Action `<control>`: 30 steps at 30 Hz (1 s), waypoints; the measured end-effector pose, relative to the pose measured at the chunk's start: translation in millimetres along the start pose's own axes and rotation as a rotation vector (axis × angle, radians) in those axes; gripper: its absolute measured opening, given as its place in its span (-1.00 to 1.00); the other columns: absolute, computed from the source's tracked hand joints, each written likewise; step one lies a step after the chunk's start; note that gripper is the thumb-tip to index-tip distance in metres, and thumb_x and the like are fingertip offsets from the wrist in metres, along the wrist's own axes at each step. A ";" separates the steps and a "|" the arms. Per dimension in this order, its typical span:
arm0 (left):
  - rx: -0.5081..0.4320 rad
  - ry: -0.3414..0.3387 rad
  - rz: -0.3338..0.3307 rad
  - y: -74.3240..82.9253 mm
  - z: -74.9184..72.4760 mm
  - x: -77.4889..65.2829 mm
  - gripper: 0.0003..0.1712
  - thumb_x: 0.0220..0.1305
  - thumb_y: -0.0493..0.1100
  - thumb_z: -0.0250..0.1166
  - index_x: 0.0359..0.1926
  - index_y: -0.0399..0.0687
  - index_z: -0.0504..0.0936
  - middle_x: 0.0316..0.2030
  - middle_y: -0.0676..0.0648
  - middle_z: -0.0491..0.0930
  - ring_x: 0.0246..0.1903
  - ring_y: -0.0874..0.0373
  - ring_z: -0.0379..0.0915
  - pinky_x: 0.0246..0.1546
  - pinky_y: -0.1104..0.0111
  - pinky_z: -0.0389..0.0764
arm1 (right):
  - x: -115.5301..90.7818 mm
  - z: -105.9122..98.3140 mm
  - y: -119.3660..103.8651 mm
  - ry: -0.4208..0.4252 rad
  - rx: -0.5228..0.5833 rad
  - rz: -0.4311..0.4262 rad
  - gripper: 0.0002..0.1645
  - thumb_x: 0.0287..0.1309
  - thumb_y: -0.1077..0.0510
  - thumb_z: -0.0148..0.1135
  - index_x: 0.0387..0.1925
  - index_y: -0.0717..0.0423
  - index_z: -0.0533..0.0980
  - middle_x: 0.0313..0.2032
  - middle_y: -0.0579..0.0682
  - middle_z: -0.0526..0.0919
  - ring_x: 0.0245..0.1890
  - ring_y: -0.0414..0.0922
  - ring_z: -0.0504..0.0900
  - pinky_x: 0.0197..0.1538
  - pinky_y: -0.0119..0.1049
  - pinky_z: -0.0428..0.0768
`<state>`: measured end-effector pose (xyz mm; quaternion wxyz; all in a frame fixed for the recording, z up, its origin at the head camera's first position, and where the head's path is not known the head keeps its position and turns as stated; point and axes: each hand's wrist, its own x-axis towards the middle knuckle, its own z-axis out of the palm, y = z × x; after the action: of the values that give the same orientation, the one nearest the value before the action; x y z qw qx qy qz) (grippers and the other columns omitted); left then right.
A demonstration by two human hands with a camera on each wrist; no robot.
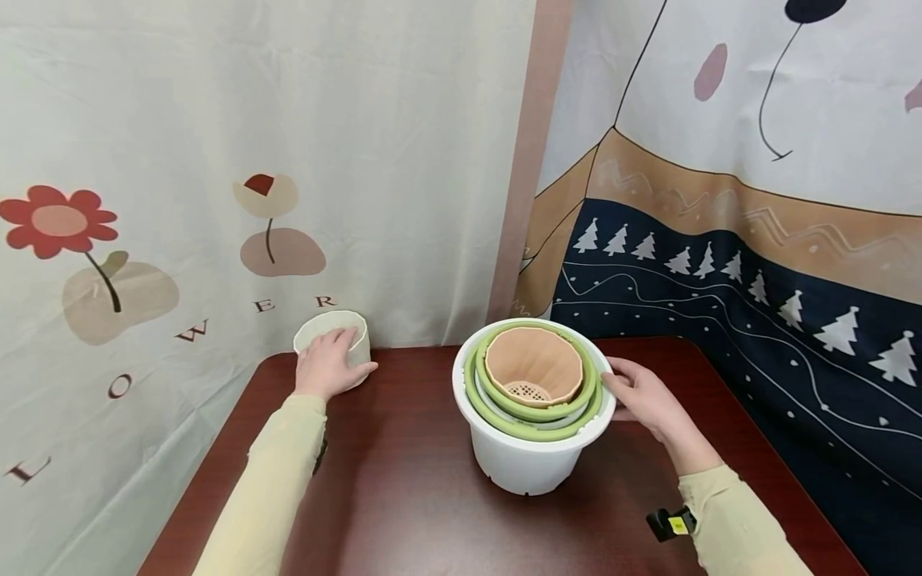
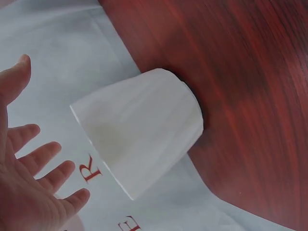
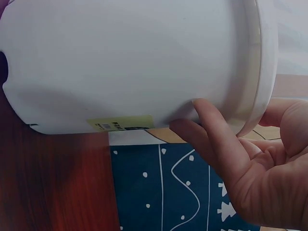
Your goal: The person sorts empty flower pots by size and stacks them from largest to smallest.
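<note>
On the right half of the table stands a large white flower pot (image 1: 526,466), with several smaller pots nested inside it. Green rims (image 1: 542,434) show there, and innermost is a peach pot (image 1: 529,360) with a perforated bottom. My right hand (image 1: 651,400) grips the white pot's rim at its right side; the right wrist view shows fingers (image 3: 216,134) against the outer wall below the rim. A small cream pot (image 2: 144,130) stands upright at the table's back left edge. Over its mouth hovers my left hand (image 1: 327,366), fingers spread and apart from the pot in the left wrist view.
The dark red wooden table (image 1: 403,480) reaches back to a pale curtain (image 1: 403,160) with flower prints. A navy and tan printed cloth (image 1: 720,320) hangs along the right side. A yellow label (image 3: 120,122) is stuck on the white pot's wall.
</note>
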<state>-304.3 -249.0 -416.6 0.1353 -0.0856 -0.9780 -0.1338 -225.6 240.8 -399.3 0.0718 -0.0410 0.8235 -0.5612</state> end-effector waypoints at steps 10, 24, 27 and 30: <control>0.002 -0.016 -0.023 -10.8 7.1 2.3 -0.18 0.13 0.10 0.41 0.34 -0.18 0.41 0.25 -0.33 0.41 0.17 -0.37 0.31 0.14 -0.29 0.29 | -1.0 1.7 -2.0 -0.011 0.018 -0.017 -0.32 0.49 0.13 0.01 0.42 0.44 0.10 0.14 0.46 0.48 -0.19 -0.01 0.70 -0.20 -0.10 0.73; 0.042 0.000 -0.019 -22.9 19.8 2.2 -0.21 0.10 -0.01 0.44 0.32 -0.20 0.43 0.13 -0.38 0.52 0.11 -0.41 0.39 0.10 -0.26 0.37 | -0.5 1.2 -1.7 -0.009 0.023 -0.015 -0.32 0.48 0.13 0.01 0.42 0.45 0.10 0.12 0.45 0.49 -0.19 -0.01 0.70 -0.20 -0.09 0.73; 0.063 0.001 -0.012 -22.8 21.3 2.2 -0.29 0.11 -0.04 0.44 0.25 -0.24 0.49 0.00 -0.40 0.59 0.01 -0.41 0.46 0.03 -0.23 0.43 | -0.7 1.1 -1.8 -0.007 0.027 -0.015 -0.33 0.48 0.14 0.01 0.42 0.44 0.10 0.12 0.45 0.50 -0.19 -0.01 0.70 -0.20 -0.10 0.73; 0.078 0.002 -0.010 -21.9 21.7 2.2 -0.37 0.11 -0.06 0.45 0.16 -0.26 0.55 -0.12 -0.38 0.64 -0.09 -0.40 0.52 -0.04 -0.20 0.48 | -0.9 0.9 -1.6 -0.005 0.029 -0.012 -0.33 0.49 0.14 0.01 0.42 0.45 0.10 0.12 0.45 0.50 -0.19 -0.01 0.70 -0.20 -0.10 0.73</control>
<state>-316.1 -263.4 -441.4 0.1388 -0.0752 -0.9828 -0.0961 -224.5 239.6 -398.1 0.0714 -0.0462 0.8150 -0.5732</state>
